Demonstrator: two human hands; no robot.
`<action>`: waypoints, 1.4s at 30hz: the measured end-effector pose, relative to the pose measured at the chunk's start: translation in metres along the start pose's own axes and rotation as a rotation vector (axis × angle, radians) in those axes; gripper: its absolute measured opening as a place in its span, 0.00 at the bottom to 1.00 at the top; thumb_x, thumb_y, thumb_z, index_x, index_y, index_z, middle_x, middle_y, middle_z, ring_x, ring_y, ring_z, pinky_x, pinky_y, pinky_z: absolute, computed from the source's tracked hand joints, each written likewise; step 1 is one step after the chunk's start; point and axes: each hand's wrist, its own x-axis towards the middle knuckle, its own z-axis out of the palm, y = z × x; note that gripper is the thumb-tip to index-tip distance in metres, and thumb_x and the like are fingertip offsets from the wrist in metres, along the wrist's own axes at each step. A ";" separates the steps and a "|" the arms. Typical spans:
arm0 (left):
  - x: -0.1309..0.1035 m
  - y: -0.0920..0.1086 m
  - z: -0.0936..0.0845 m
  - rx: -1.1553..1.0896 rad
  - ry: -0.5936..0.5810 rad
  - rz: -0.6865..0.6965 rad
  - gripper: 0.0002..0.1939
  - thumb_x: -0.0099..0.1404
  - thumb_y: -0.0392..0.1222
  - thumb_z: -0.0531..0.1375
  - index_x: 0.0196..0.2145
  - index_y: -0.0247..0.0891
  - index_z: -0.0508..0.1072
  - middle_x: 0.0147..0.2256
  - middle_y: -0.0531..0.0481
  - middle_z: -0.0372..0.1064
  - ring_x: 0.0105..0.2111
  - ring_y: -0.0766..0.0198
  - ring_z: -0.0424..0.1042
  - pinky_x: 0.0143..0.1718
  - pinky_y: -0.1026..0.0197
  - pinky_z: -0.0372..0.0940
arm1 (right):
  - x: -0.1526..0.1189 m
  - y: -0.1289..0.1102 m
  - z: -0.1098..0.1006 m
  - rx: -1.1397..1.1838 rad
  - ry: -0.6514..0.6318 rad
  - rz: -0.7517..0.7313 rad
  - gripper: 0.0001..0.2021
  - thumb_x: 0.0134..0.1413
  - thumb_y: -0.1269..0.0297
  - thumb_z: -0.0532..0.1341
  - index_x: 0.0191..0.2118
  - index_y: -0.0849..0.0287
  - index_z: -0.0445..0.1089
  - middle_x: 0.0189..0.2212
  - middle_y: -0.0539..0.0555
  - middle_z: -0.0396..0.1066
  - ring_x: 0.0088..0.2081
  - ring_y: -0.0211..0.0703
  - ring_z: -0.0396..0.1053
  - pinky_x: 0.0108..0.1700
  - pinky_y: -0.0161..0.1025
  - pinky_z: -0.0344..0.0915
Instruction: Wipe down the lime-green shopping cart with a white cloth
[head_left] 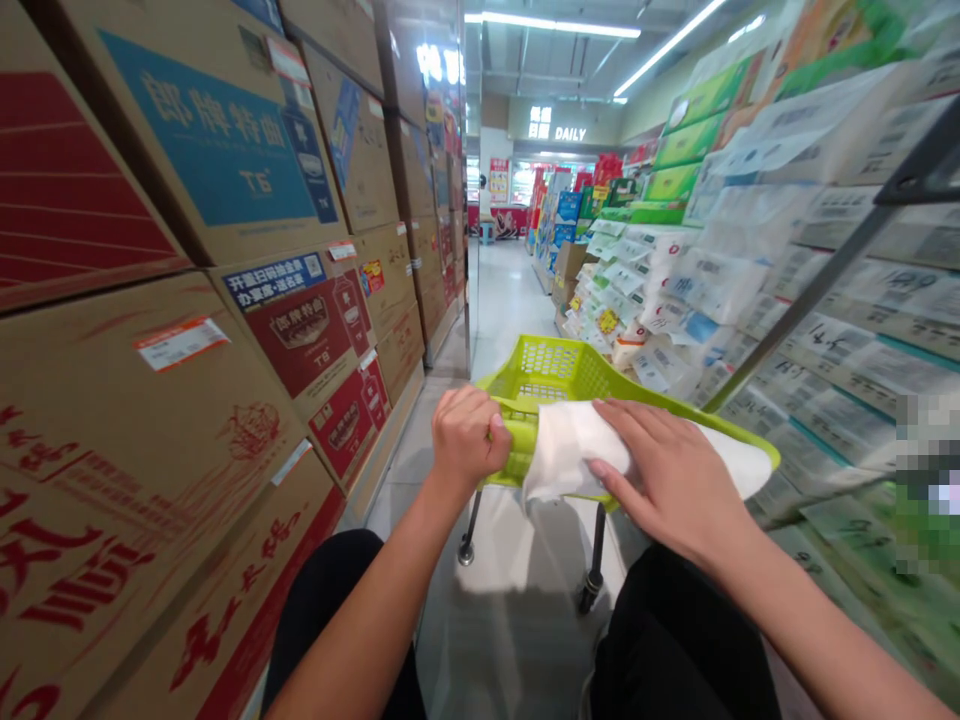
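A lime-green plastic shopping cart basket (555, 355) with a slotted wall stands right in front of me on thin legs with casters. My left hand (469, 435) is closed around the near left part of the basket's green rim (517, 450). Over the near rim drapes a white cloth or paper sheet (562, 445), its loose left end hanging down. My right hand (660, 470) lies on this sheet, fingers stretched out along the top and the thumb apart below them. Whatever is under my right palm stays hidden.
Stacked cardboard cartons (292, 330) wall the left side. Packs of tissue paper (705, 285) are piled along the right, beside a slanting grey metal bar (795, 310). A pale tiled aisle (510, 270) runs ahead. My dark-clothed knees (675, 630) flank the cart.
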 end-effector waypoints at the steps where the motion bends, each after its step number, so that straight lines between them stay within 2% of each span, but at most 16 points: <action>1: 0.000 -0.001 0.000 -0.008 -0.003 0.004 0.16 0.69 0.40 0.49 0.22 0.44 0.55 0.22 0.50 0.63 0.28 0.58 0.62 0.34 0.52 0.53 | 0.003 0.005 -0.004 0.041 -0.047 0.023 0.31 0.72 0.41 0.48 0.64 0.59 0.70 0.58 0.66 0.76 0.58 0.63 0.73 0.57 0.57 0.68; 6: -0.001 0.000 0.001 -0.020 0.033 -0.026 0.16 0.70 0.40 0.49 0.23 0.44 0.55 0.22 0.50 0.61 0.28 0.58 0.63 0.34 0.51 0.53 | 0.046 0.029 -0.017 0.130 -0.511 0.223 0.39 0.69 0.31 0.41 0.41 0.57 0.79 0.37 0.63 0.81 0.39 0.58 0.80 0.40 0.47 0.71; 8: -0.002 0.002 0.002 -0.015 0.047 -0.034 0.16 0.70 0.40 0.49 0.23 0.44 0.55 0.22 0.50 0.62 0.28 0.57 0.64 0.34 0.51 0.53 | 0.067 0.031 -0.013 0.138 -0.631 0.289 0.43 0.66 0.26 0.41 0.36 0.58 0.80 0.37 0.66 0.81 0.39 0.60 0.80 0.38 0.48 0.72; 10: -0.002 0.003 0.003 -0.008 0.048 -0.036 0.16 0.70 0.40 0.49 0.23 0.44 0.55 0.22 0.49 0.63 0.28 0.57 0.64 0.34 0.51 0.53 | 0.083 0.027 -0.006 0.139 -0.682 0.314 0.44 0.67 0.28 0.40 0.35 0.60 0.81 0.38 0.68 0.82 0.41 0.62 0.81 0.39 0.49 0.72; 12: -0.002 0.001 0.004 0.006 0.048 -0.044 0.16 0.69 0.40 0.49 0.22 0.44 0.55 0.22 0.49 0.63 0.29 0.57 0.65 0.34 0.51 0.53 | 0.089 0.018 -0.002 0.145 -0.638 0.264 0.41 0.70 0.34 0.40 0.39 0.60 0.82 0.40 0.68 0.82 0.44 0.62 0.81 0.42 0.50 0.72; 14: -0.003 -0.003 0.005 0.026 0.053 -0.051 0.16 0.70 0.40 0.48 0.22 0.44 0.55 0.22 0.48 0.63 0.29 0.56 0.65 0.35 0.51 0.54 | 0.086 0.007 -0.001 0.155 -0.510 0.183 0.35 0.72 0.38 0.43 0.49 0.57 0.81 0.46 0.65 0.82 0.49 0.61 0.80 0.46 0.50 0.72; 17: -0.004 -0.013 0.004 0.039 0.069 -0.050 0.18 0.72 0.42 0.46 0.22 0.44 0.56 0.23 0.47 0.64 0.29 0.57 0.66 0.35 0.52 0.55 | 0.065 -0.005 -0.002 0.142 -0.316 0.026 0.32 0.73 0.40 0.47 0.65 0.54 0.72 0.57 0.61 0.78 0.56 0.61 0.76 0.53 0.53 0.71; 20: -0.007 -0.022 0.002 0.020 0.078 -0.040 0.19 0.73 0.43 0.45 0.23 0.44 0.57 0.23 0.47 0.65 0.29 0.57 0.67 0.35 0.52 0.55 | 0.036 -0.006 0.001 0.067 -0.181 -0.065 0.33 0.73 0.41 0.48 0.69 0.58 0.67 0.59 0.63 0.76 0.57 0.61 0.75 0.57 0.55 0.69; 24: -0.008 -0.027 0.000 0.033 0.064 -0.040 0.19 0.73 0.43 0.44 0.23 0.44 0.56 0.23 0.48 0.63 0.28 0.58 0.66 0.35 0.52 0.54 | 0.010 0.002 0.004 -0.008 -0.064 -0.043 0.33 0.73 0.42 0.48 0.69 0.61 0.65 0.63 0.66 0.72 0.61 0.63 0.72 0.58 0.55 0.69; 27: -0.006 -0.024 0.000 0.018 0.045 -0.015 0.19 0.72 0.44 0.45 0.22 0.44 0.54 0.21 0.49 0.61 0.26 0.59 0.63 0.34 0.53 0.54 | 0.018 0.001 -0.002 -0.026 -0.135 0.019 0.35 0.72 0.39 0.45 0.65 0.62 0.69 0.57 0.67 0.76 0.57 0.63 0.75 0.54 0.55 0.70; 31: -0.004 -0.014 0.004 -0.026 0.064 -0.005 0.18 0.70 0.43 0.48 0.21 0.44 0.53 0.20 0.50 0.59 0.25 0.59 0.60 0.33 0.52 0.53 | 0.071 -0.007 -0.007 -0.078 -0.522 0.220 0.43 0.68 0.30 0.40 0.47 0.62 0.80 0.41 0.70 0.81 0.45 0.66 0.79 0.45 0.54 0.71; 34: -0.003 -0.011 0.006 0.005 0.050 -0.040 0.16 0.68 0.42 0.49 0.21 0.44 0.55 0.21 0.49 0.61 0.26 0.58 0.62 0.34 0.52 0.53 | 0.110 -0.007 -0.001 0.062 -0.714 0.260 0.44 0.68 0.30 0.40 0.42 0.62 0.82 0.44 0.71 0.81 0.48 0.65 0.80 0.47 0.52 0.71; 36: -0.003 -0.012 0.006 0.021 0.051 -0.049 0.15 0.68 0.40 0.49 0.22 0.43 0.57 0.22 0.49 0.63 0.28 0.58 0.64 0.34 0.52 0.55 | 0.120 -0.007 0.002 0.115 -0.705 0.255 0.42 0.69 0.32 0.41 0.42 0.63 0.82 0.46 0.71 0.81 0.49 0.63 0.80 0.47 0.50 0.71; 38: -0.003 -0.016 0.006 0.019 0.072 -0.041 0.15 0.68 0.39 0.50 0.22 0.43 0.58 0.22 0.48 0.64 0.28 0.57 0.65 0.34 0.52 0.55 | 0.112 -0.010 0.004 0.089 -0.620 0.226 0.41 0.71 0.34 0.41 0.43 0.62 0.82 0.44 0.70 0.82 0.47 0.64 0.80 0.44 0.51 0.71; 40: -0.003 -0.020 0.005 0.010 0.090 -0.033 0.15 0.68 0.39 0.50 0.22 0.43 0.59 0.22 0.48 0.63 0.28 0.57 0.66 0.34 0.53 0.55 | 0.092 -0.017 0.005 0.024 -0.477 0.150 0.37 0.72 0.37 0.41 0.49 0.60 0.80 0.43 0.67 0.82 0.45 0.63 0.80 0.43 0.51 0.71; 42: -0.003 -0.022 0.004 0.006 0.094 -0.032 0.16 0.68 0.40 0.49 0.22 0.43 0.59 0.22 0.49 0.63 0.29 0.57 0.66 0.34 0.53 0.55 | 0.064 -0.025 0.010 -0.040 -0.284 0.064 0.33 0.73 0.41 0.44 0.59 0.59 0.75 0.48 0.64 0.81 0.49 0.62 0.79 0.49 0.53 0.71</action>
